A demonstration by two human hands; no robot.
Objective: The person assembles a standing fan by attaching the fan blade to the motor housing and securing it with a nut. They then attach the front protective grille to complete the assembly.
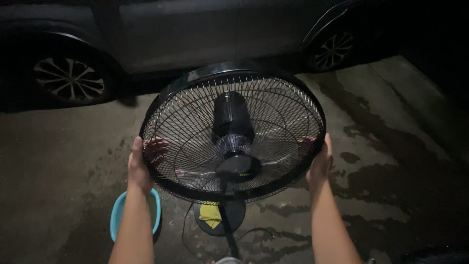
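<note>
Round black wire fan guard on pedestal fan, over wet concrete floor — left hand and right hand grasping opposite rims; fingers part-hidden behind wires. Base, yellow cloth — dim.

Bare forearms, no sleeves, bare hands

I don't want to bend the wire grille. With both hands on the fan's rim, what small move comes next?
Probably ease the grille straight toward you, evenly: left hand and right hand grip opposite sides of the rim, so a level pull seems least likely to twist the wires.
</note>
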